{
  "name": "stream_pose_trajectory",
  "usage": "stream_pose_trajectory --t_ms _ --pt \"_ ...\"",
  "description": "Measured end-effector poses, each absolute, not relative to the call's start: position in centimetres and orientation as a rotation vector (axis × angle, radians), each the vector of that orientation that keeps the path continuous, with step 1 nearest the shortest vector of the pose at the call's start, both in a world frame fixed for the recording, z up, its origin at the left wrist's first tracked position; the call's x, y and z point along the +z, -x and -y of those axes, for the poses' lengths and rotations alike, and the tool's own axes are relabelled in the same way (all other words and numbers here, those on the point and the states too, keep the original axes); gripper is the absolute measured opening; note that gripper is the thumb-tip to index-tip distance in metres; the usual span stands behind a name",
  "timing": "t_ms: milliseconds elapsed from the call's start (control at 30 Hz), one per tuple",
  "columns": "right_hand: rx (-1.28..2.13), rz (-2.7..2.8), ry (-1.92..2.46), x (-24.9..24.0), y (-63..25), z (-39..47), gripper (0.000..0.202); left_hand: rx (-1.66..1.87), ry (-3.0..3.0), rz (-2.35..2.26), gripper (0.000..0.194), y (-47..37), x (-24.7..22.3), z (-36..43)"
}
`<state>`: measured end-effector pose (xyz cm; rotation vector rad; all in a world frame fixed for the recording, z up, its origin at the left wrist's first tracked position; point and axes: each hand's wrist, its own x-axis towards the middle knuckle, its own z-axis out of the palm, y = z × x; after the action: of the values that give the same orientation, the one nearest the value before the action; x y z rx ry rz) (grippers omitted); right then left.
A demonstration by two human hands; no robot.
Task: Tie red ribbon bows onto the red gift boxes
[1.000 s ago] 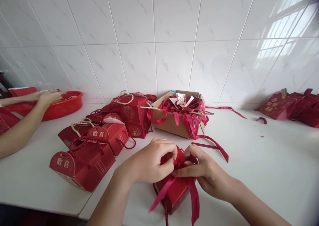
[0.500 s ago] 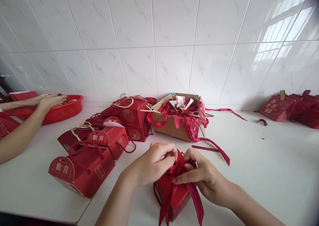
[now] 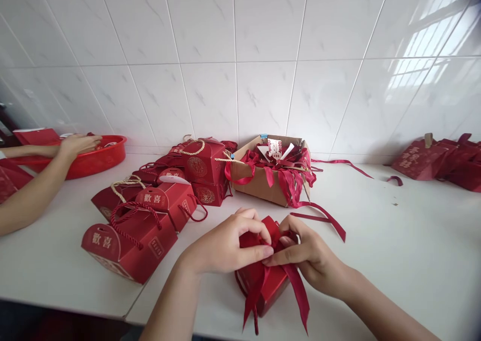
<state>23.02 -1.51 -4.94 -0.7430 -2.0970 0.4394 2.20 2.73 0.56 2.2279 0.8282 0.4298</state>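
A small red gift box (image 3: 271, 293) sits on the white table in front of me, a twisted dark red cord hanging down its left side. Across its top runs a red ribbon (image 3: 298, 291), its two tails draping over the near side. My left hand (image 3: 235, 243) pinches the ribbon at the bow from the left, thumb and forefinger close together. From the right, my right hand (image 3: 310, 261) grips the ribbon with thumb and fingers at the same spot. The fingers partly cover the middle of the bow.
Several red gift boxes (image 3: 131, 246) with cord handles are grouped at left. A cardboard box (image 3: 259, 188) of red ribbons stands against the tiled wall. Another person's hand (image 3: 77, 145) is over a red basin (image 3: 101, 160) at far left. Red bags (image 3: 423, 160) stand at far right.
My left thumb and forefinger have shifted right and down onto the bow's middle, closer to my right fingers. The camera view has tilted slightly.
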Motion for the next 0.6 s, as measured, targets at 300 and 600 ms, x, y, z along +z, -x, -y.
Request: stream_pose_trajectory --t_ms 300,600 --pt "0.391 2.105 0.761 -4.83 -23.08 1.49 0.046 0.501 -2.175 -0.735 0.022 -2.63 0.38 -3.05" --pt "0.385 2.089 0.741 -4.86 -22.97 1.6 0.042 0.567 -2.217 -0.898 0.019 -3.01 0.47 -2.61"
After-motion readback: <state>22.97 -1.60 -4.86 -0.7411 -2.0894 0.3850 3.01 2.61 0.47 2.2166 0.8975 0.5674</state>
